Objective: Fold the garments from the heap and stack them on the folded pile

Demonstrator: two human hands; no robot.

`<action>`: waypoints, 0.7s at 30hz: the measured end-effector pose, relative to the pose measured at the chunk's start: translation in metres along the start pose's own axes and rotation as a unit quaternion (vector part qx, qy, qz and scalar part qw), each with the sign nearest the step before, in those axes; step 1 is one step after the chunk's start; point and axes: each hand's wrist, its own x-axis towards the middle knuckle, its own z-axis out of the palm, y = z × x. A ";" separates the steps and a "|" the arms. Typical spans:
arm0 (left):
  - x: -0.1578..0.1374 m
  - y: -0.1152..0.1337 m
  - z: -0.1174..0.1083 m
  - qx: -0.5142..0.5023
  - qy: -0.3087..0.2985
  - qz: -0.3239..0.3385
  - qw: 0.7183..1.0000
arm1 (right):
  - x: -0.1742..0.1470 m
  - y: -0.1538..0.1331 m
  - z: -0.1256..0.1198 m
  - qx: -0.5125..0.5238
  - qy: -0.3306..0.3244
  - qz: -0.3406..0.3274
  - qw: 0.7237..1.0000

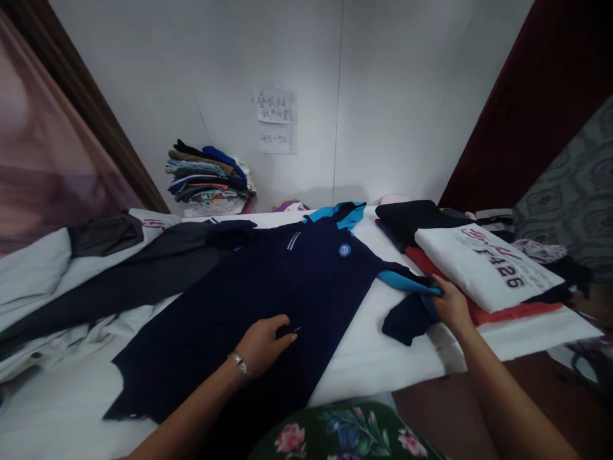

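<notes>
A navy long-sleeved top [297, 275] with a light-blue lining at the collar and a round blue badge lies spread on the white-covered table, its collar toward the wall. My left hand [265, 345], with a silver bracelet at the wrist, rests on the front of the top, thumb and fingers slightly apart. Farther right, my right hand [450, 303] pinches the sleeve [405, 279] of the top, where some light-blue lining shows. The sleeve's end hangs folded down on the table below that hand.
A folded white printed garment [488, 265] lies on red and black clothes at the right. Against the wall stands a stack of folded clothes [211, 176]. Grey and white garments [167, 262] spread over the left side. Handwritten paper signs [276, 121] are on the wall.
</notes>
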 end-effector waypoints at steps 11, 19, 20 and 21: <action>-0.033 -0.011 -0.012 -0.027 -0.021 -0.046 0.998 | 0.000 -0.083 -0.037 0.071 -0.111 -0.332 0.934; -0.031 -0.025 0.001 -0.001 -0.077 -0.092 0.993 | -0.040 -0.062 -0.010 0.210 -0.206 -0.031 0.955; -0.032 -0.025 0.001 0.014 -0.084 -0.094 0.992 | -0.036 -0.058 -0.011 0.216 -0.180 -0.005 0.960; -0.033 -0.025 0.001 0.028 -0.089 -0.093 0.991 | -0.033 -0.055 -0.012 0.216 -0.176 0.019 0.960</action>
